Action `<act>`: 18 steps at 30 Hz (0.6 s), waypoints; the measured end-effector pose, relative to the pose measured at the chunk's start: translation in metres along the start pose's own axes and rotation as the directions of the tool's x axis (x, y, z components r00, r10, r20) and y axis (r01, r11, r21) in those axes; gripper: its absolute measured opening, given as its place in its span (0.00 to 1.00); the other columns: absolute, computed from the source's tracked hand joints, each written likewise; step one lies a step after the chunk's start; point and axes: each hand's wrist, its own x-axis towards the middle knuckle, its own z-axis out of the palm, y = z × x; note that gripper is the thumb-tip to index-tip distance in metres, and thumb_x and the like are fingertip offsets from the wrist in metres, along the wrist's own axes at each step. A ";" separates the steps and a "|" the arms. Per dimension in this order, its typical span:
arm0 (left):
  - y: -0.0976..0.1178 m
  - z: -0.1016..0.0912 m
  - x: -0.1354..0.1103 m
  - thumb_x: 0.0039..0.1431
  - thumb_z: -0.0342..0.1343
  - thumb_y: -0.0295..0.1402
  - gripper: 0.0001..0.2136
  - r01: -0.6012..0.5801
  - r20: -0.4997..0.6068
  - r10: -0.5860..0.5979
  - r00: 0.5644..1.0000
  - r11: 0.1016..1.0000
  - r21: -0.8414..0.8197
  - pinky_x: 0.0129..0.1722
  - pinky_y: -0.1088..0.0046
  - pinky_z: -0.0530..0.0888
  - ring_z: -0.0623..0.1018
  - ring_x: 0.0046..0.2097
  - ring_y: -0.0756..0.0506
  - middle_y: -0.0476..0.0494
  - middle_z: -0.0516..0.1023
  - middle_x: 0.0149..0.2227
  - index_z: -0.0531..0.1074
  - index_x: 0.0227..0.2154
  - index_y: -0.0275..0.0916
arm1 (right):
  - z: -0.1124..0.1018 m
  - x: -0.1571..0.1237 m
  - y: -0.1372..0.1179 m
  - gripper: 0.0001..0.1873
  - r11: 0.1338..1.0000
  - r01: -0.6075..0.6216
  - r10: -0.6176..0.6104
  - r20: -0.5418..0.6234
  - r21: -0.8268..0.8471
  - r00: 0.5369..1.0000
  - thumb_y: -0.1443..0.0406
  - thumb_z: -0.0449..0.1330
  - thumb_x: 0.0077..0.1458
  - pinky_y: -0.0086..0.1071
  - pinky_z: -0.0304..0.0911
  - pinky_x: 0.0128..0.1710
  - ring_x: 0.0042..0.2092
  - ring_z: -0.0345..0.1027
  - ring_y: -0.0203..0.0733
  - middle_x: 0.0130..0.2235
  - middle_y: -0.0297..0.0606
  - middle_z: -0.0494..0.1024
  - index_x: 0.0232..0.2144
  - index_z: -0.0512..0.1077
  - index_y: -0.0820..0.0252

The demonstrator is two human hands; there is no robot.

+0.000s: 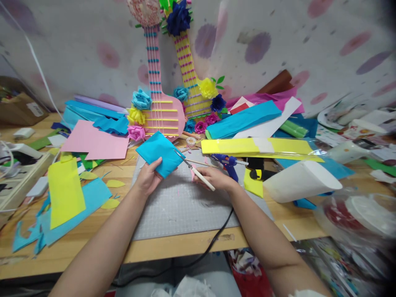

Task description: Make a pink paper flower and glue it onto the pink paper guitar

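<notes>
A folded piece of bright blue paper [161, 152] is pinched in my left hand [149, 176], thumb on top, above the grey cutting mat [173, 210]. My right hand [212, 177] grips a pair of scissors [201, 178] with a pale handle. Their blades point up and left and reach the right corner of the blue paper. How far they are parted is hard to make out. Just right of my right hand lies a blue glue gun [228, 164].
Two paper guitars, one pink [165, 111] and one yellow [187, 66], lean on the back wall with paper flowers. Left lie pink paper [95, 140] and yellow paper [65, 189]. Right are a yellow paper pack [229, 147], a white roll [297, 181] and a black cable [213, 243].
</notes>
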 end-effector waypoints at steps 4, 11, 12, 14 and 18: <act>0.001 0.000 0.002 0.51 0.58 0.28 0.22 -0.005 -0.045 0.005 0.999 1.000 -0.009 0.54 0.54 0.67 0.72 0.52 0.39 0.38 0.74 0.50 0.66 0.51 0.38 | 0.001 0.001 0.002 0.16 1.000 0.010 -0.010 -0.015 -0.016 1.000 0.52 0.54 0.51 0.26 0.53 0.25 0.25 0.58 0.32 0.23 0.29 0.65 0.27 0.65 0.60; 0.001 0.001 0.003 0.52 0.58 0.30 0.21 -0.039 -0.018 0.039 0.999 0.999 0.000 0.55 0.57 0.66 0.72 0.52 0.40 0.39 0.75 0.49 0.66 0.50 0.39 | -0.001 -0.003 -0.005 0.15 0.994 0.019 -0.020 -0.009 -0.105 1.000 0.53 0.51 0.54 0.27 0.53 0.27 0.27 0.57 0.32 0.24 0.29 0.65 0.28 0.64 0.59; 0.001 0.002 0.003 0.52 0.58 0.30 0.20 -0.040 -0.019 0.040 0.999 0.999 -0.003 0.55 0.57 0.66 0.72 0.52 0.41 0.39 0.75 0.49 0.67 0.50 0.39 | -0.001 -0.004 -0.006 0.15 0.994 0.022 -0.022 -0.003 -0.111 1.000 0.53 0.50 0.54 0.27 0.53 0.27 0.27 0.57 0.33 0.24 0.29 0.65 0.28 0.64 0.58; 0.001 0.002 0.002 0.53 0.57 0.29 0.19 -0.037 -0.023 0.037 0.999 0.999 -0.011 0.55 0.57 0.67 0.73 0.52 0.41 0.39 0.75 0.48 0.67 0.49 0.39 | -0.002 -0.006 -0.006 0.15 0.994 0.026 -0.025 0.015 -0.109 1.000 0.53 0.49 0.55 0.28 0.54 0.28 0.27 0.58 0.33 0.24 0.29 0.65 0.28 0.63 0.58; -0.001 0.003 0.002 0.52 0.57 0.29 0.19 -0.031 -0.023 0.031 0.999 1.000 -0.006 0.55 0.58 0.67 0.73 0.51 0.41 0.40 0.76 0.47 0.68 0.49 0.39 | -0.001 -0.003 -0.001 0.13 0.999 0.000 0.001 0.049 -0.034 0.999 0.55 0.50 0.55 0.28 0.56 0.26 0.25 0.58 0.33 0.23 0.29 0.64 0.26 0.61 0.57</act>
